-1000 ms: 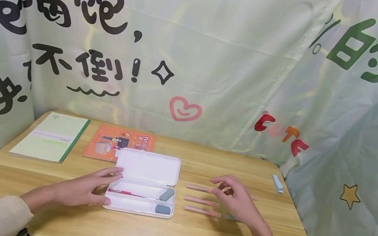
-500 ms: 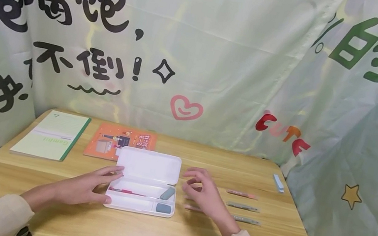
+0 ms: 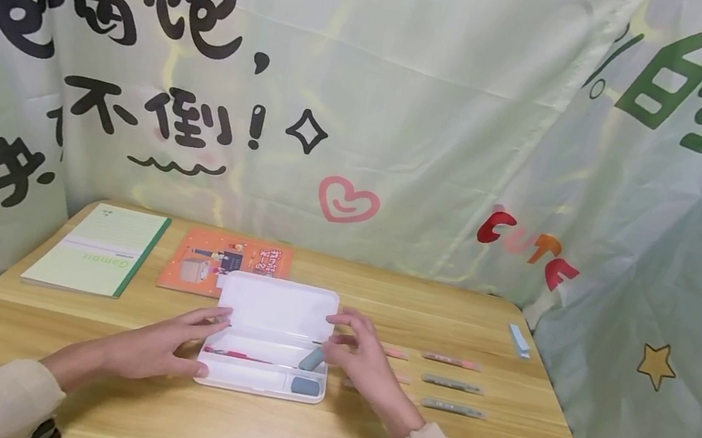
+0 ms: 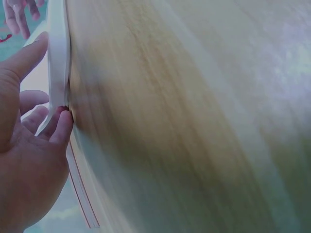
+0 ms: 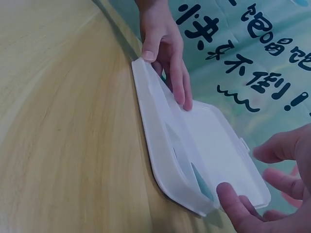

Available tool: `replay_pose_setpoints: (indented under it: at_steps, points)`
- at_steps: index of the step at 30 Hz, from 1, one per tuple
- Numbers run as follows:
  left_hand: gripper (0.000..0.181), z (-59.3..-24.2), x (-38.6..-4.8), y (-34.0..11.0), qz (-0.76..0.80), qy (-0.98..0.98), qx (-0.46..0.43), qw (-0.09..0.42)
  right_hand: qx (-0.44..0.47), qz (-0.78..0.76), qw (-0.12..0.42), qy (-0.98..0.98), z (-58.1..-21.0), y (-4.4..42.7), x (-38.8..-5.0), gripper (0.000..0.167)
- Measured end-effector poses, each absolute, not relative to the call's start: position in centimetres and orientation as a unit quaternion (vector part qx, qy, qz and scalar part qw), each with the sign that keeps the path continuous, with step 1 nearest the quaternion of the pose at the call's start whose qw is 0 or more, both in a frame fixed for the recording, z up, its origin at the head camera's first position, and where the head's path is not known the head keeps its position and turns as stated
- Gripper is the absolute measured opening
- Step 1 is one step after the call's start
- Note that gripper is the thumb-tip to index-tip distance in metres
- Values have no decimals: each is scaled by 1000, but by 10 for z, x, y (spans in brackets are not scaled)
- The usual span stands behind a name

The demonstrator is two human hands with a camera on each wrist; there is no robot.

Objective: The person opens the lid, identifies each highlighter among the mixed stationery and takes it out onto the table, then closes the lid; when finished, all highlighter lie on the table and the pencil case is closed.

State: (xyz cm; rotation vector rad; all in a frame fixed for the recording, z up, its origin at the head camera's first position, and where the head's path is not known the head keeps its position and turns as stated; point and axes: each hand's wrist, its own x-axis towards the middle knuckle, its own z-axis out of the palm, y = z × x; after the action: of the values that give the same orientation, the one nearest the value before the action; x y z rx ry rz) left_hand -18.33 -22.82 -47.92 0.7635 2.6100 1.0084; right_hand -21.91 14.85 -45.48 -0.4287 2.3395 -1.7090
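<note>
A white pencil case [image 3: 277, 306] lies with its lid raised at mid-table. Inside are a slim red pen [image 3: 228, 353] and two grey-blue pieces [image 3: 305, 386] whose kind I cannot tell. My left hand [image 3: 148, 346] grips the case's left end, thumb at the front corner and fingers near the hinge; in the left wrist view the left hand [image 4: 34, 145] has fingers curled round the edge. At the right end is my right hand [image 3: 362, 354], fingers spread and holding nothing. In the right wrist view, the right hand's fingertips [image 5: 231, 196] are close to the case's corner; contact is unclear.
Several slim pens [image 3: 452, 384] lie in rows right of the case, some partly behind the right hand. An orange book [image 3: 195, 266] sits under or behind the lid, and a pale green notebook [image 3: 95, 248] is at back left. A small blue object [image 3: 519, 340] lies far right.
My right hand has moved left from above the pens to the pencil case's right end, uncovering the right-hand pens. The left hand stays on the case.
</note>
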Motion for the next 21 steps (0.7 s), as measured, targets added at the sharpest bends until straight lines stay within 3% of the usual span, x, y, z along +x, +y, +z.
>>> replay_pose_setpoints:
  at_steps: [11, 16, 21]
  points:
    - [85, -478, -183, -227, 346, 893, 261, 120, -127, -588, 153, 784, -456, 144, -219, 53]
    - [88, -478, -182, -225, 355, 892, 259, 108, -131, -594, 164, 777, -454, 145, -220, 74]
    - [103, -477, -181, -219, 404, 875, 251, 90, -117, -622, 162, 757, -454, 143, -223, 94]
